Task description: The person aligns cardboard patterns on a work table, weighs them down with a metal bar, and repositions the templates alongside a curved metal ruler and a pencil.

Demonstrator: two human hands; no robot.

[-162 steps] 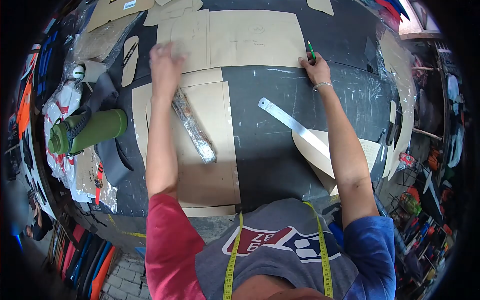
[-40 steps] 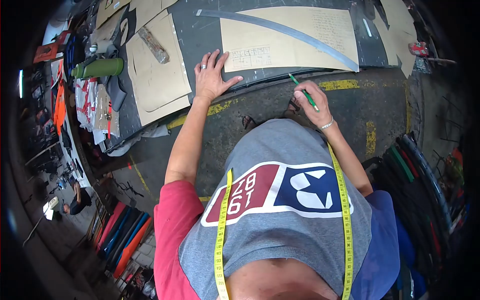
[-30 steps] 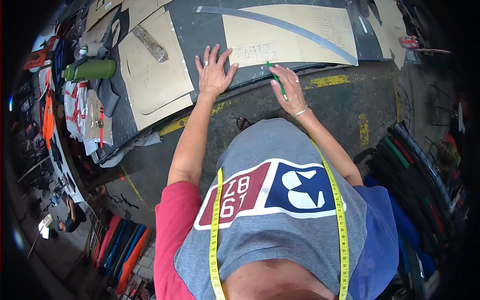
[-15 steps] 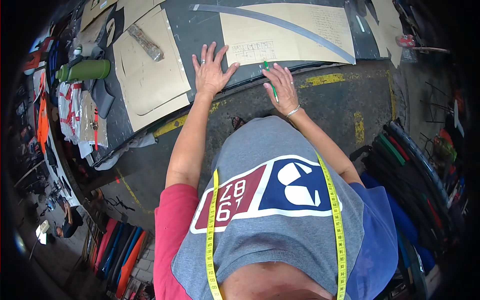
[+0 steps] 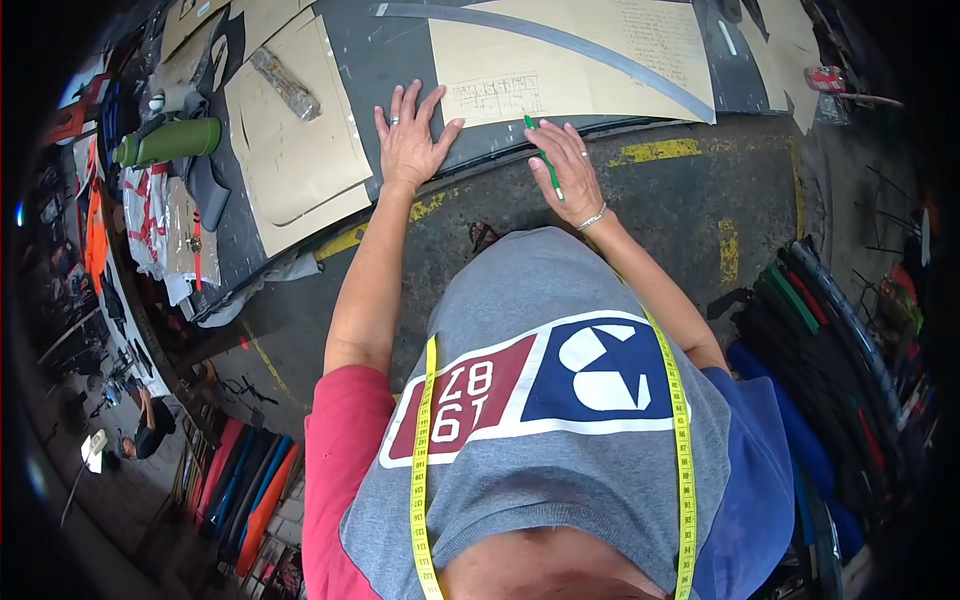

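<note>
Flat on the dark table, its fingers spread, rests my left hand (image 5: 410,145), a ring on one finger. It lies just left of a tan paper sheet (image 5: 590,60) that carries a small drawn grid and handwritten lines. My right hand (image 5: 572,180) is at the table's front edge, holding a slim green pen (image 5: 551,172) between thumb and fingers, its upper end toward the sheet. Across that sheet stretches a long curved grey ruler (image 5: 560,42). A yellow tape measure (image 5: 683,450) hangs around my neck.
More tan pattern pieces (image 5: 290,150) lie on the left, with a clear plastic-wrapped item (image 5: 285,84) on top. A green bottle (image 5: 180,141) stands at the table's left end. Fabric rolls (image 5: 815,350) are stacked at right; others (image 5: 240,490) are at lower left, near another person (image 5: 152,425).
The view has shifted slightly, so the table and sheet sit a little further left and up. My left hand stays flat; my right hand keeps the pen, its fingers slightly turned.
</note>
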